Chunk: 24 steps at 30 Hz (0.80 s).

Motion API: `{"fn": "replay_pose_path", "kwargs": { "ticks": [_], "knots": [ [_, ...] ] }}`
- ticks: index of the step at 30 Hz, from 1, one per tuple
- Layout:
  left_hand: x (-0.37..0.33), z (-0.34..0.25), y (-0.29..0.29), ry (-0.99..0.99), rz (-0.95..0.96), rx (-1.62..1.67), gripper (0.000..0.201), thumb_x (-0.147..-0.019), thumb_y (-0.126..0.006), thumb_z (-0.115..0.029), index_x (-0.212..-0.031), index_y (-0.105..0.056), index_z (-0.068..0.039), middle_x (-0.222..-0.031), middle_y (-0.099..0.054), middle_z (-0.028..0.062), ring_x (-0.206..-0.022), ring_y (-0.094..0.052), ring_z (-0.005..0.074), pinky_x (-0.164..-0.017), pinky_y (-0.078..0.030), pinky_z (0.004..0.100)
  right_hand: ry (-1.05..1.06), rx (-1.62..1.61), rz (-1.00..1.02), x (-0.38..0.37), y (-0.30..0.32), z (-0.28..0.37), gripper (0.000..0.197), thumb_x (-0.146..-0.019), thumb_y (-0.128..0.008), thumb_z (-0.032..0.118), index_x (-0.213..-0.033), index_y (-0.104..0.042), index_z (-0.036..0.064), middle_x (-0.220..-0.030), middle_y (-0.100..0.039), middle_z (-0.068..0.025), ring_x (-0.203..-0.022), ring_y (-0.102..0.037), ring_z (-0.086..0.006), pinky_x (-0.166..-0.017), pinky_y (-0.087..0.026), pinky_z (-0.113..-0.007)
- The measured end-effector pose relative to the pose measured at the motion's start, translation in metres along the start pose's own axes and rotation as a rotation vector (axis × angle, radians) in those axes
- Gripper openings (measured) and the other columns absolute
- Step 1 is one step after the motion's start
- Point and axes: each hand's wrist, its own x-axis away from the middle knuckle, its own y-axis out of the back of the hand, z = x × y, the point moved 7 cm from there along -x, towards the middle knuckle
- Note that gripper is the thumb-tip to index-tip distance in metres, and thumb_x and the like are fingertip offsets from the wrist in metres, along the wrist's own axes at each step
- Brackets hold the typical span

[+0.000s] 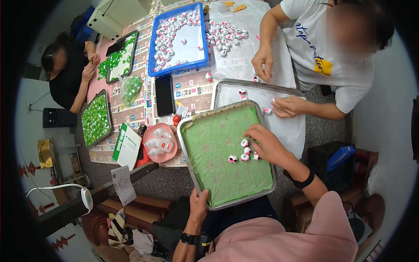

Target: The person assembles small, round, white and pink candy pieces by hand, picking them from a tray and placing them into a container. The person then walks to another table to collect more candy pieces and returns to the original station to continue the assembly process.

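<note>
A metal tray [276, 185] lined with green sheeting rests partly over the table edge, tilted toward me. My left hand [199, 204] grips its lower left rim, thumb on top. My right hand [267, 142] is over the tray's right half, fingers bent together. Whatever is between its fingertips, if anything, I cannot make out. Just under those fingers sits a small white round piece [245, 143] with pink and black marks. Several alike lie close by, among them one piece [232, 159] a little to the left.
Across from me, a person's hands [290, 107] work at a second metal tray [216, 94] lined with white. A blue bin [152, 56] holds many white pieces. Nearby are a black phone [165, 96], a pink plate [150, 132] of small bottles and a tray of green pieces [97, 118].
</note>
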Motion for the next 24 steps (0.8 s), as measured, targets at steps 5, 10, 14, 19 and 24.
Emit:
{"fn": "replay_pose_path", "kwargs": {
  "ticks": [5, 10, 14, 19, 24],
  "knots": [
    [-0.003, 0.001, 0.003, -0.021, -0.011, 0.081, 0.039, -0.088, -0.055, -0.012, -0.124, -0.048, -0.001, -0.117, -0.057, 0.0076, -0.104, -0.057, 0.0178, -0.092, -0.045, 0.0328, -0.035, 0.003, -0.175, 0.022, 0.021, 0.017, 0.021, -0.077, -0.057, -0.005, -0.096, -0.061, 0.0022, -0.095, -0.057, -0.0127, -0.083, -0.058, -0.0293, -0.074, -0.048, -0.035],
    [-0.004, 0.001, 0.009, -0.033, -0.023, 0.147, 0.04, -0.088, -0.056, -0.012, -0.126, -0.047, -0.001, -0.119, -0.057, 0.0074, -0.105, -0.056, 0.0182, -0.093, -0.045, 0.0331, -0.16, 0.002, -0.464, 0.05, 0.048, 0.004, 0.015, -0.079, -0.06, -0.003, -0.092, -0.066, 0.0012, -0.092, -0.061, -0.011, -0.079, -0.062, -0.021, -0.068, -0.05, -0.031],
    [-0.001, -0.002, 0.011, -0.041, -0.037, 0.185, 0.037, -0.09, -0.054, -0.01, -0.126, -0.047, 0.0, -0.12, -0.056, 0.0079, -0.106, -0.055, 0.0174, -0.093, -0.043, 0.0319, -0.13, 0.0, -0.449, 0.062, 0.043, 0.004, 0.014, -0.08, -0.061, -0.004, -0.092, -0.066, 0.0005, -0.092, -0.061, -0.0096, -0.078, -0.061, -0.0185, -0.064, -0.05, -0.027],
    [-0.004, -0.002, 0.011, -0.014, -0.044, 0.182, 0.039, -0.09, -0.054, -0.009, -0.126, -0.046, 0.0, -0.12, -0.056, 0.0079, -0.106, -0.055, 0.0183, -0.093, -0.044, 0.0322, -0.107, -0.093, -0.399, 0.061, 0.023, 0.015, 0.014, -0.078, -0.062, -0.005, -0.091, -0.065, 0.0001, -0.09, -0.061, -0.0098, -0.078, -0.061, -0.0216, -0.065, -0.049, -0.029],
    [-0.001, -0.002, 0.009, -0.012, -0.063, 0.171, 0.04, -0.089, -0.054, -0.009, -0.127, -0.046, -0.001, -0.12, -0.056, 0.008, -0.106, -0.055, 0.019, -0.093, -0.043, 0.0324, -0.104, -0.083, -0.427, 0.066, 0.021, 0.012, 0.013, -0.078, -0.062, -0.004, -0.09, -0.065, -0.0005, -0.088, -0.061, -0.0102, -0.077, -0.061, -0.0225, -0.065, -0.049, -0.03]
  ]
}}
